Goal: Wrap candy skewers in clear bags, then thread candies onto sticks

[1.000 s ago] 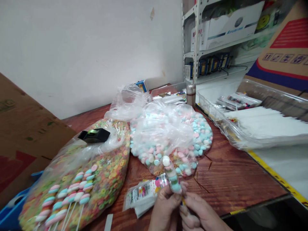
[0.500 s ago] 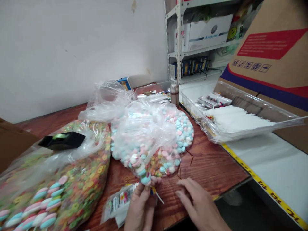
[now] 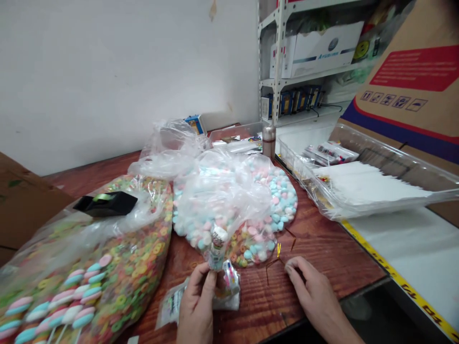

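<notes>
Since the last frame, our right hand (image 3: 314, 291) has moved onto the desk (image 3: 344, 255), its fingers curled just beside gold twist ties (image 3: 277, 262) in front of the marshmallow bag (image 3: 276, 205); whether it pinches one, we cannot tell. Our left hand (image 3: 197, 301) is clamped around a bagged marshmallow lollipop (image 3: 217, 248), upright against that bag's near edge.

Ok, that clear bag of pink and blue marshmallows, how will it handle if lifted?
The marshmallow bag will probably be floppy: its thin film lies slack and gathered. It likely feels light for its size, since the pieces look airy, though they may slump to one side.
</notes>
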Motion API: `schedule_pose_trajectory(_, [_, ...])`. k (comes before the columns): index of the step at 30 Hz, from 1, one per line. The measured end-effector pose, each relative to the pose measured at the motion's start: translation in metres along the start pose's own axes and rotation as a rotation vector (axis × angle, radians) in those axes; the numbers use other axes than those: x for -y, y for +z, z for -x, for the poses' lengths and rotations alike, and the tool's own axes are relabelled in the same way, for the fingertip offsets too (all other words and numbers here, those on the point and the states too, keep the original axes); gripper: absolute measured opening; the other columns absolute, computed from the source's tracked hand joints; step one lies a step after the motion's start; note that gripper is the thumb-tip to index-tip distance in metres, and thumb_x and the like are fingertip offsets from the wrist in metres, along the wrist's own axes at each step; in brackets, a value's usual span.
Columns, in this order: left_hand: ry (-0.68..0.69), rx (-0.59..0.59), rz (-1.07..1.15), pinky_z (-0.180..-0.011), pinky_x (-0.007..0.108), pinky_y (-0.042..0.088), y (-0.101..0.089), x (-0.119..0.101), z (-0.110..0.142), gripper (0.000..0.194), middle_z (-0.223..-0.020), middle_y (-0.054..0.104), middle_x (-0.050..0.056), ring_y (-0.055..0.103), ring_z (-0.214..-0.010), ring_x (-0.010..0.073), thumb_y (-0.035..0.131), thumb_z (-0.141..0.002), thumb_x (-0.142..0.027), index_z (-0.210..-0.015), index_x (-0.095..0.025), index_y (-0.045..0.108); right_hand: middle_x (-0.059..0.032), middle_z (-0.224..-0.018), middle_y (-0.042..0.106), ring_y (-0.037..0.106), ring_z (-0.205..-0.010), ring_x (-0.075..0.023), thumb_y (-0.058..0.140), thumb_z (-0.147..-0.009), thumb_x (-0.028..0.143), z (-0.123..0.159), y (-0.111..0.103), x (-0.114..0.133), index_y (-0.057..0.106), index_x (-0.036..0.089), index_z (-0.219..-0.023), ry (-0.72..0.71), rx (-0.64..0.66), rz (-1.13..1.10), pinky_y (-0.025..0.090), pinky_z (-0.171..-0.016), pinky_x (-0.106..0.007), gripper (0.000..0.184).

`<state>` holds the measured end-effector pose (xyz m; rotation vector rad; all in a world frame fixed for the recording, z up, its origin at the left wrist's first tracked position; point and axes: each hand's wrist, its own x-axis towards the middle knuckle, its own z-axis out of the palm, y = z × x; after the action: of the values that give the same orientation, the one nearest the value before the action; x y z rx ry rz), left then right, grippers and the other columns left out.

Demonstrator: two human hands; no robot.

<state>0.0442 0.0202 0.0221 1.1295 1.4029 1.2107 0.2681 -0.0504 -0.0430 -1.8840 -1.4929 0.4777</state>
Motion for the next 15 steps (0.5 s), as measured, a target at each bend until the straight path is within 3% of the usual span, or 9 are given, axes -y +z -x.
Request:
schedule_pose_trajectory(3, [0.009, 0.036, -0.065, -0.059, 0.024, 0.045, -0.0017, 0.0031, -0.0003, 0.039, -0.068, 0.065, 0.001, 0.057, -0.064, 0.0176, 0.073, -0.071, -0.055, -0.085, -0.018, 0.070, -0.0005, -0.081, 0.066, 0.063, -0.076, -0.0168, 0.042, -0.099, 0.037, -0.0004, -0.0038, 0.0041, 0.059, 0.022, -0.086, 0.081, 0.056, -0.236, 0.045, -0.070, -0.025, 0.026])
schedule_pose_trajectory(6, [0.006, 0.071, -0.084, -0.060, 0.024, 0.044, -0.0007, 0.0054, 0.0006, 0.037, -0.066, 0.063, 0.000, 0.055, -0.063, 0.0170, 0.070, -0.074, -0.055, -0.083, -0.019, 0.068, -0.0021, -0.085, 0.068, 0.064, -0.082, -0.0190, 0.045, -0.097, 0.040, 0.0000, -0.0027, 0.0057, 0.062, 0.022, -0.086, 0.111, 0.057, -0.327, 0.045, -0.075, -0.027, 0.027])
schedule_pose_trajectory(10, [0.007, 0.076, -0.091, -0.062, 0.024, 0.043, 0.0005, 0.0037, 0.0008, 0.036, -0.068, 0.063, 0.000, 0.055, -0.065, 0.0173, 0.069, -0.075, -0.054, -0.084, -0.019, 0.068, -0.0048, -0.091, 0.070, 0.065, -0.090, -0.0206, 0.047, -0.097, 0.034, 0.0002, -0.0012, 0.0040, 0.065, 0.021, -0.088, 0.037, -0.015, -0.265, 0.046, -0.083, -0.029, 0.024])
schedule_pose_trajectory(15, [-0.010, 0.098, -0.072, -0.061, 0.024, 0.042, 0.0012, 0.0029, 0.0001, 0.035, -0.068, 0.062, 0.000, 0.054, -0.064, 0.0170, 0.070, -0.076, -0.053, -0.083, -0.019, 0.067, -0.0058, -0.094, 0.072, 0.067, -0.090, -0.0201, 0.046, -0.096, 0.024, -0.0006, 0.0000, -0.0012, 0.066, 0.021, -0.091, -0.106, -0.104, -0.055, 0.048, -0.083, -0.031, 0.021])
